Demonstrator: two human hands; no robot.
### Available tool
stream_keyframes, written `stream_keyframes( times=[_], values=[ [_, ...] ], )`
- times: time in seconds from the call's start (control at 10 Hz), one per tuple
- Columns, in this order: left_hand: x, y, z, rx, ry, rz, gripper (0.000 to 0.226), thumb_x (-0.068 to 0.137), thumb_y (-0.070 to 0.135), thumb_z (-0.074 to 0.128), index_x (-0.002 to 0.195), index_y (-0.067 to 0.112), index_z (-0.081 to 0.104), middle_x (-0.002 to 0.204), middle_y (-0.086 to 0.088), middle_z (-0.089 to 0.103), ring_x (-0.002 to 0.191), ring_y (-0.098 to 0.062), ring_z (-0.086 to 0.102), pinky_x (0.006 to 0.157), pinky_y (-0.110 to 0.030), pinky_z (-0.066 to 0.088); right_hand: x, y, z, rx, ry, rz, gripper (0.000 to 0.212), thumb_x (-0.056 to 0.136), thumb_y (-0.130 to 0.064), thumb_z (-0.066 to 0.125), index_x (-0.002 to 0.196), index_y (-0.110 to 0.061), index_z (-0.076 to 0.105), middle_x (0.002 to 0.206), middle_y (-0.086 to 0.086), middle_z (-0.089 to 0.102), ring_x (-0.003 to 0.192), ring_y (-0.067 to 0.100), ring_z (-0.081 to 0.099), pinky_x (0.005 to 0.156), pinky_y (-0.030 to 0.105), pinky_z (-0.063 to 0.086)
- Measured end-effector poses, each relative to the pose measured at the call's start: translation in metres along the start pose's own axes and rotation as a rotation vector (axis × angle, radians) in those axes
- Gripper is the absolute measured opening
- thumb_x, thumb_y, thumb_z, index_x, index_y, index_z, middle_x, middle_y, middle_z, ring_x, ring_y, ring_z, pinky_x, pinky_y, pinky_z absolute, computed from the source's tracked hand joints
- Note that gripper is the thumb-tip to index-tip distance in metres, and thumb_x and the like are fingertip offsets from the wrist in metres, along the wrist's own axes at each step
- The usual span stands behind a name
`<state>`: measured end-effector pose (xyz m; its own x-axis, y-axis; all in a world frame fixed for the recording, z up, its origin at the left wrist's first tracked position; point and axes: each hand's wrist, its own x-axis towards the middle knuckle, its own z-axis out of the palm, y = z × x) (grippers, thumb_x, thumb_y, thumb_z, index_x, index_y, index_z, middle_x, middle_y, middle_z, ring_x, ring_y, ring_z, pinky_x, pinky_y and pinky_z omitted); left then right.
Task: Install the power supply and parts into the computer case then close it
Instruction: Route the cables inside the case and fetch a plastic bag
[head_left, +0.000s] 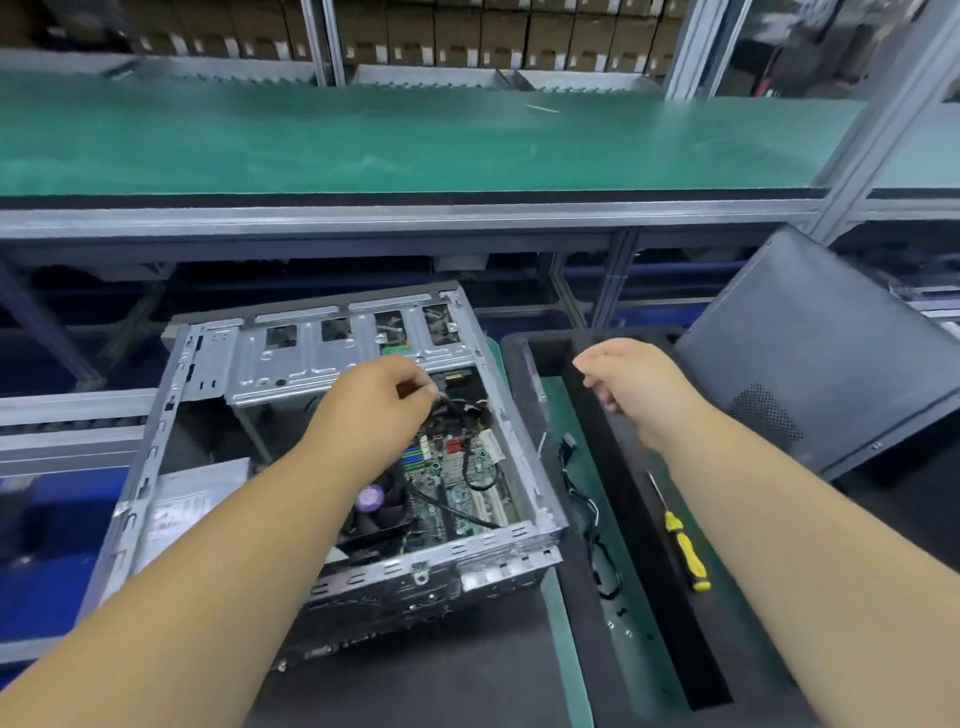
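I see a yellow-handled screwdriver (684, 545) lying in a black foam tray (649, 519) on my right. Beyond runs a green conveyor belt (415, 140), with cardboard boxes (467, 31) shelved behind it.

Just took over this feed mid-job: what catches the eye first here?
The open computer case lies at centre-left, motherboard exposed, and the left hand pinches a black cable inside it. The right hand hovers empty beside the case. A yellow screwdriver lies to the right, below the leaning side panel.
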<state>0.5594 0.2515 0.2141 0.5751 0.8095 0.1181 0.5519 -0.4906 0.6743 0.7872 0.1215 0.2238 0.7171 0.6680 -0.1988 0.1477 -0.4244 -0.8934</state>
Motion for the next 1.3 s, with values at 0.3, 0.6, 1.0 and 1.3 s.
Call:
stream_keyframes(
  times=[0.3,0.6,1.0,1.3],
  values=[
    [-0.018,0.054,0.058,-0.16,-0.068,0.04,0.017,0.091,0.019,0.06,0.088,0.035,0.066,0.085,0.013,0.064,0.074,-0.003,0.059,0.068,-0.016,0.047,0.03,0.068,-0.033,-0.01,-0.205,0.454,0.017,0.102,-0.012,0.051,0.091,-0.001,0.057,0.079,0.01,0.053,0.064,0.017,0.049,0.066,0.027,0.05],
    [-0.022,0.075,0.083,-0.051,-0.097,0.04,0.018,0.091,0.016,0.059,0.092,0.033,0.067,0.091,0.011,0.061,0.079,-0.003,0.056,0.071,-0.009,0.039,0.055,0.142,0.019,-0.592,-0.589,0.275,0.038,0.102,-0.011,0.041,0.137,0.002,0.051,0.14,0.021,0.052,0.129,0.034,0.049,0.109,0.042,0.04],
    [-0.029,0.078,0.085,-0.08,0.002,-0.066,0.022,0.091,0.018,0.059,0.088,0.039,0.067,0.09,0.015,0.061,0.08,0.0,0.056,0.068,-0.006,0.04,0.079,0.161,0.035,-1.215,-0.779,-0.014,0.05,0.099,-0.005,0.052,0.147,-0.001,0.04,0.156,0.012,0.036,0.135,0.028,0.044,0.107,0.032,0.037],
    [-0.029,0.106,0.096,-0.153,-0.019,-0.02,0.022,0.091,0.014,0.058,0.089,0.034,0.068,0.088,0.012,0.062,0.077,0.003,0.055,0.068,-0.003,0.039,0.087,0.121,-0.017,-0.832,-0.594,-0.013,0.063,0.088,-0.005,0.064,0.146,-0.018,0.044,0.149,0.004,0.046,0.131,0.026,0.05,0.105,0.038,0.045]
  ],
)
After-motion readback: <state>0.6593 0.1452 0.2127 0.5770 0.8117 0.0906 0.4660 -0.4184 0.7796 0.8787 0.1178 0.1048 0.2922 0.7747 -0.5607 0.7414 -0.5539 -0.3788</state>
